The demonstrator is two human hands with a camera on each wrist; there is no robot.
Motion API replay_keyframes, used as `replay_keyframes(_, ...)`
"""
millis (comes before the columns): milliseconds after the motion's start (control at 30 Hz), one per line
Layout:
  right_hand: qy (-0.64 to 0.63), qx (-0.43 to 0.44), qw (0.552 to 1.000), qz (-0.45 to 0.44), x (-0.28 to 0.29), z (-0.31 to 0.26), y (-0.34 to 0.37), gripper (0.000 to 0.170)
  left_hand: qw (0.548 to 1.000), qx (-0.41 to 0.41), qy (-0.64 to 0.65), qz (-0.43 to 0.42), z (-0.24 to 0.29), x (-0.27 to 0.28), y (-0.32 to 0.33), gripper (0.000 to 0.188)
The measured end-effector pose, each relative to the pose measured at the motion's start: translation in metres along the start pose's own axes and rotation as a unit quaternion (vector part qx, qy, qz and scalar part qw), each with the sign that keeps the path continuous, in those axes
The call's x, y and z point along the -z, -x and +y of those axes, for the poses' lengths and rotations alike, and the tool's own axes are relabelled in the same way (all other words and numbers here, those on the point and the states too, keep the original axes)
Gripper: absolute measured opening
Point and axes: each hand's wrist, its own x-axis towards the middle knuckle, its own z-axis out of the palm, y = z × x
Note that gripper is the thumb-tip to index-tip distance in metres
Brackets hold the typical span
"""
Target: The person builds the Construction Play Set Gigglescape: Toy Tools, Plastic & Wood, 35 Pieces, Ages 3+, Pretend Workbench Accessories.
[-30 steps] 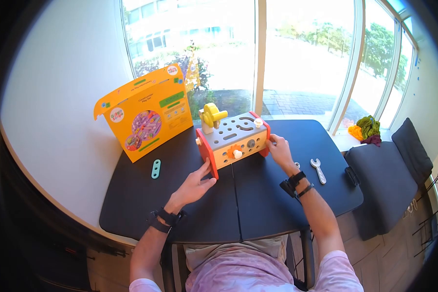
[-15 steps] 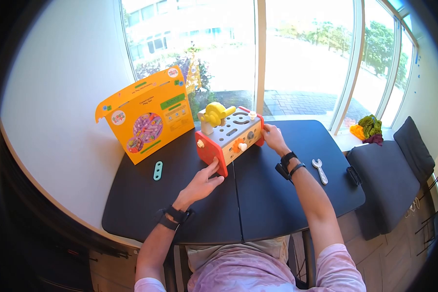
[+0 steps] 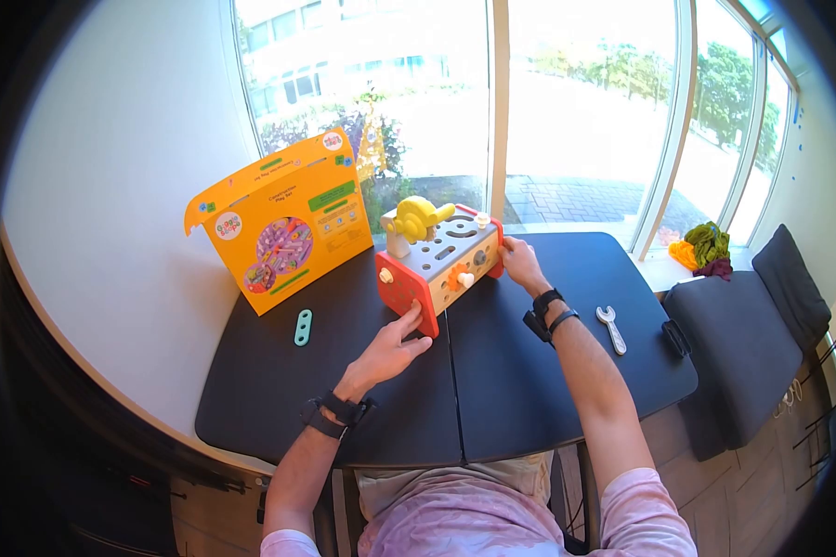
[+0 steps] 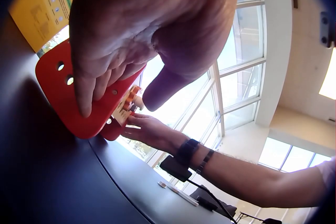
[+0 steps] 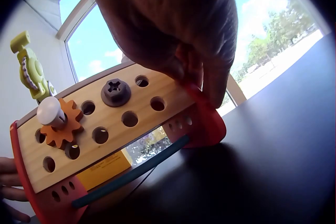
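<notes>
A toy workbench with red end panels and a pale wooden front stands at an angle on the dark table. My left hand rests straight fingers on its near-left red panel, thumb held away in the left wrist view. At the far end, my right hand grips the other red panel between thumb and fingers. On the front are an orange gear with a white peg and a grey screw. A yellow piece sits on top at the left.
An open yellow box stands at the back left of the table. A teal strip with holes lies left of the workbench, a grey wrench to its right. Beyond the table's right edge is a dark seat.
The workbench has turned, its left end coming nearer and its right end going back, so more of the left red panel shows. Both hands have moved with it, staying at the end panels.
</notes>
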Motion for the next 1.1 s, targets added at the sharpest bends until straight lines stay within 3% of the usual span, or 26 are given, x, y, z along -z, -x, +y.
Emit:
replay_keyframes(167, 0.015, -0.022, 0.999, -0.039, 0.001, 0.003, -0.016, 0.032, 0.998, 0.015, -0.06, 0.032, 0.029, 0.018, 0.001, 0.079)
replay_keyframes(267, -0.021, -0.005, 0.999, -0.032, 0.009, 0.0, -0.007, 0.037, 0.979, 0.114, -0.163, 0.055, 0.045, 0.059, 0.01, 0.074)
replay_keyframes(333, -0.041, -0.022, 0.998, -0.033, 0.024, -0.007, 0.004, 0.038, 0.93, 0.183, -0.286, 0.141, 0.042, 0.082, 0.022, 0.068)
replay_keyframes(400, -0.059, -0.028, 0.997, -0.036, 0.034, -0.012, 0.013, 0.038, 0.827, 0.193, -0.468, 0.245, 0.006, 0.111, 0.036, 0.064)
replay_keyframes(467, -0.075, -0.018, 0.996, -0.034, 0.043, -0.016, 0.019, 0.036, 0.742, 0.232, -0.561, 0.285, -0.024, 0.135, 0.047, 0.07)
replay_keyframes(600, -0.09, 0.003, 0.996, -0.002, 0.053, -0.025, 0.029, 0.029, 0.755, 0.365, -0.481, 0.255, -0.052, 0.168, 0.051, 0.074)
replay_keyframes(733, -0.117, 0.007, 0.993, -0.006, 0.059, -0.039, 0.035, 0.023, 0.789, 0.358, -0.43, 0.254, -0.058, 0.178, 0.052, 0.052)
replay_keyframes(833, -0.138, 0.037, 0.99, -0.011, 0.062, -0.055, 0.041, 0.02, 0.828, 0.268, -0.41, 0.274, -0.069, 0.185, 0.054, 0.037)
replay_keyframes(867, -0.144, 0.053, 0.988, -0.01, 0.063, -0.061, 0.046, 0.019, 0.848, 0.2, -0.409, 0.273, -0.059, 0.181, 0.052, 0.035)
replay_keyframes(967, -0.165, 0.08, 0.981, -0.064, 0.064, -0.086, 0.052, 0.021, 0.899, 0.022, -0.353, 0.259, 0.011, 0.148, 0.045, 0.03)
replay_keyframes(1033, -0.151, 0.098, 0.979, -0.097, 0.057, -0.1, 0.053, 0.023, 0.935, -0.068, -0.251, 0.242, 0.055, 0.122, 0.028, 0.029)
replay_keyframes(1100, -0.128, 0.113, 0.977, -0.129, 0.055, -0.123, 0.057, 0.027, 0.939, -0.117, -0.234, 0.221, 0.081, 0.1, 0.012, 0.031)
